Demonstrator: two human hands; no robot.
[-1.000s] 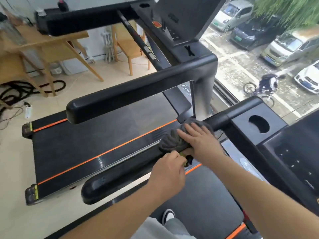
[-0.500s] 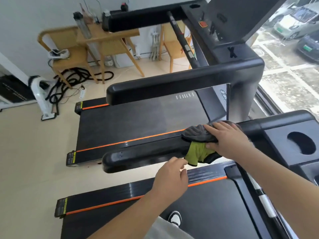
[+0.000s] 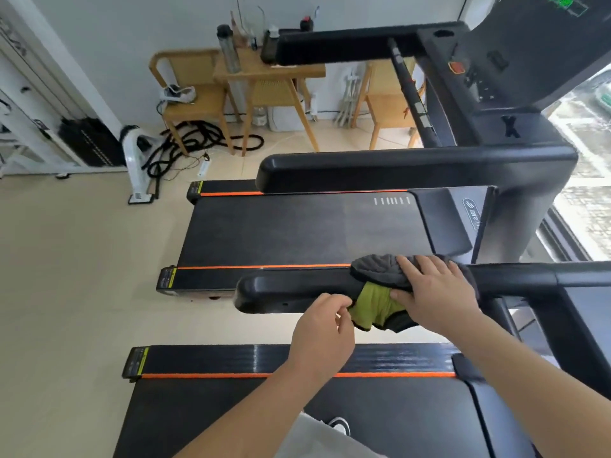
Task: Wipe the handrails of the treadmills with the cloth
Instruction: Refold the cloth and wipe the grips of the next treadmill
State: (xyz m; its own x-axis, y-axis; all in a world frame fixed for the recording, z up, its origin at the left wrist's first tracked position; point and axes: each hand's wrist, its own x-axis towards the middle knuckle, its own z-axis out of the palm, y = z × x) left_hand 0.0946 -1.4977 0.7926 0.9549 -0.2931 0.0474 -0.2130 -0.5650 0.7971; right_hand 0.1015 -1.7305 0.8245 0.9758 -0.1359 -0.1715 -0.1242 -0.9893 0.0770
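A grey cloth (image 3: pixel 373 271) with a green underside is draped over the near black handrail (image 3: pixel 291 289), its green part hanging down the near side. My right hand (image 3: pixel 436 292) grips the cloth on the rail, fingers over the top and thumb on the near face. My left hand (image 3: pixel 324 325) is just left of the cloth below the rail, and its curled fingertips pinch the green edge. A second handrail (image 3: pixel 396 170) runs parallel farther away, and a third (image 3: pixel 347 44) lies beyond it.
The neighbouring treadmill's belt (image 3: pixel 297 233) lies between the rails, and my own belt (image 3: pixel 297 418) is underfoot. A wooden table (image 3: pixel 267 74), chairs and coiled black ropes (image 3: pixel 198 143) stand by the far wall. A window (image 3: pixel 588 160) is on the right.
My left hand let go of the cloth's hanging part, dropped below the rail, then came back to its green edge. The right hand stayed on the cloth. The green underside now shows.
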